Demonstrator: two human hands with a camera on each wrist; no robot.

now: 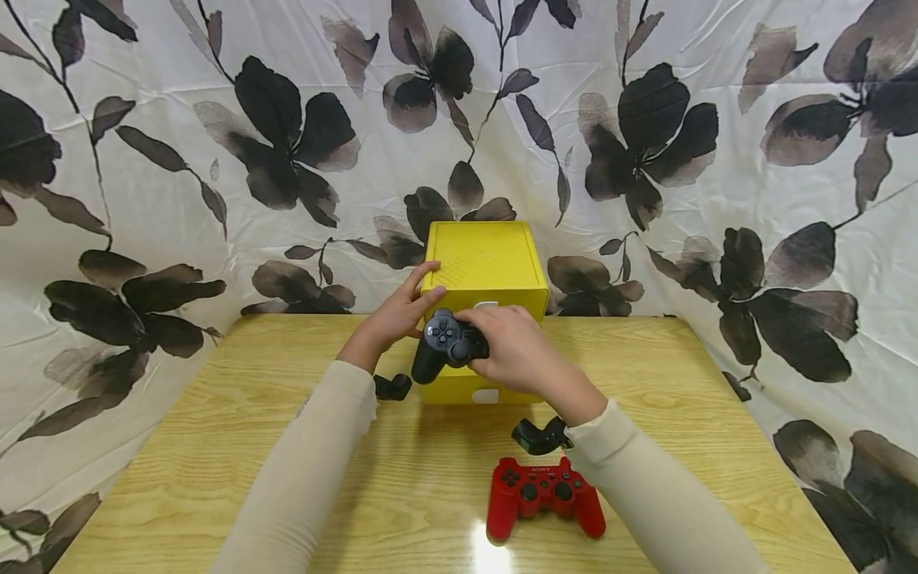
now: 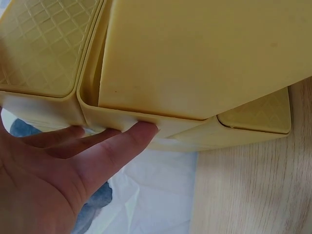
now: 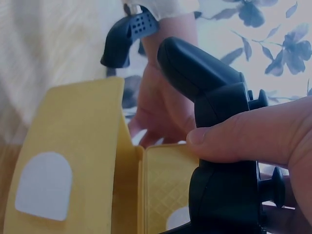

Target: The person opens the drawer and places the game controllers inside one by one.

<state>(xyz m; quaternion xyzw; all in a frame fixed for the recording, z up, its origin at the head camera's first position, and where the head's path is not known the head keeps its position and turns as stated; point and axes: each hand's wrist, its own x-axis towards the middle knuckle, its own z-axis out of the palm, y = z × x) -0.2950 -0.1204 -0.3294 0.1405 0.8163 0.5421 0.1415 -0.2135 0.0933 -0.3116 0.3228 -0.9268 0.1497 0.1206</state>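
I had the right hand (image 1: 512, 351) wrapped around the black controller (image 1: 446, 344), carrying it just in front of the yellow drawer box (image 1: 485, 267) at the back of the wooden table (image 1: 215, 446). The left hand (image 1: 397, 315) lay flat on the box's left top edge, fingers (image 2: 124, 139) straight against the drawer's rim, bracing rather than gripping. I judged this the stowing step: the drawer looked pulled out, so next the controller needed lowering in and letting go. Both forearms reached forward, wrists converging at the box. The red controller (image 1: 543, 494) sat untouched near me.
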